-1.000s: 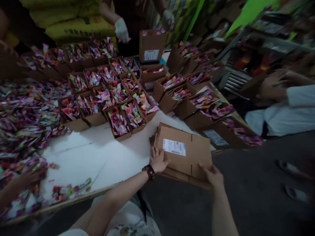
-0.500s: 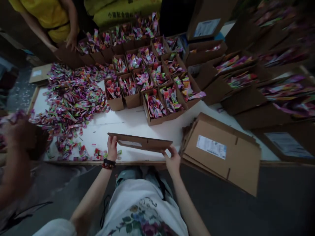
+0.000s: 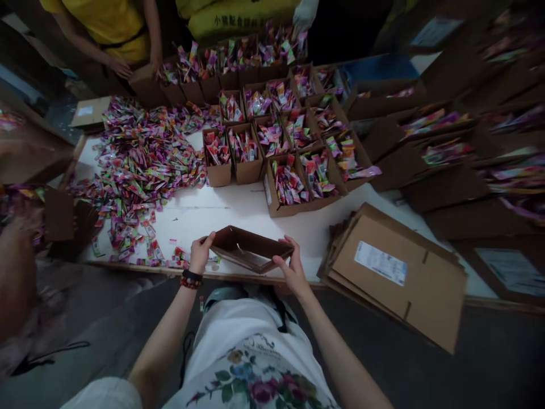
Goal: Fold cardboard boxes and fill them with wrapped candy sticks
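Just beyond the fingertips lies a bare strip of the white table [image 3: 242,207], with open room ahead of the hands and little behind them, since the table's front edge runs just below the wrists. Ahead of the right fingers stand small cardboard boxes [image 3: 289,182] filled with bright packets. Left of the left fingers, loose packets [image 3: 140,165] spread across the tabletop, a few scattered close by. Right of the right fingers, near but not touching, lies a stack of flat cardboard blanks [image 3: 395,278] with a white label on top. At the far left, another person's arm [image 3: 15,272] reaches in, well apart from the hands.

Between the hands sits a shallow brown cardboard tray [image 3: 251,250], folded up with low walls, tilted slightly and held just above the table near its front edge. A pale strip shows inside it.

The left hand [image 3: 200,253], with a beaded bracelet [image 3: 191,279] at the wrist, grips the tray's left end, fingers curled over the rim. The right hand [image 3: 292,264] holds the right end with its fingers spread wide around the corner. Both hands hold the tray, and neither holds anything else.
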`<control>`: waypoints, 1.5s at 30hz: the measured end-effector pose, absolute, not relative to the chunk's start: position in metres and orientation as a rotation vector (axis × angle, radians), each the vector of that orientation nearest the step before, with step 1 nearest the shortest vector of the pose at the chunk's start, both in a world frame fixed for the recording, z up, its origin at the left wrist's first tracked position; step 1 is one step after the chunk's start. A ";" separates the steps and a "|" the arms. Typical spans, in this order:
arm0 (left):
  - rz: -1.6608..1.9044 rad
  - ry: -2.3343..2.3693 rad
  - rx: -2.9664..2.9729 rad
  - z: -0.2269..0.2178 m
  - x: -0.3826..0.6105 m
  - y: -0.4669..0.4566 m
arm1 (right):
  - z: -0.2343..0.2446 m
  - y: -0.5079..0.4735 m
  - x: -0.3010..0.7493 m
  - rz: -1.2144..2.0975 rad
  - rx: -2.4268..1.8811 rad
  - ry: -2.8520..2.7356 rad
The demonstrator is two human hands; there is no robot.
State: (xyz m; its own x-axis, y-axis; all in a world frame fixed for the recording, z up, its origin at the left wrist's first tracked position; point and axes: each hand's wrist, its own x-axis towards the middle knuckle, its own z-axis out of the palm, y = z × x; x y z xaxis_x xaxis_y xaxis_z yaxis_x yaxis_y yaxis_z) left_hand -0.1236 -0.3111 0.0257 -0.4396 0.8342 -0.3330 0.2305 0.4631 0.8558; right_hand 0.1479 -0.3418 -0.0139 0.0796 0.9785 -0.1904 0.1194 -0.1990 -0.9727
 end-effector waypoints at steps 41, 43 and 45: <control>-0.055 1.020 2.369 0.013 -0.058 -0.298 | -0.024 -0.335 0.163 0.406 -1.077 -2.806; -0.017 1.023 2.355 0.018 -0.054 -0.300 | -0.028 -0.338 0.164 0.367 -1.067 -2.749; 0.058 1.049 2.306 0.022 -0.050 -0.303 | -0.033 -0.341 0.172 0.322 -1.101 -2.678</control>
State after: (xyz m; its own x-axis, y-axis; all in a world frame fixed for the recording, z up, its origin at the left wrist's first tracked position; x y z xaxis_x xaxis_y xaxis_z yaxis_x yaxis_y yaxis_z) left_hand -0.0504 -0.3031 0.0218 0.6870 0.6990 -0.1986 0.6731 -0.5091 0.5365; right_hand 0.1719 -0.3410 -0.0334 -0.6922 0.7106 0.1261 0.6606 0.6942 -0.2860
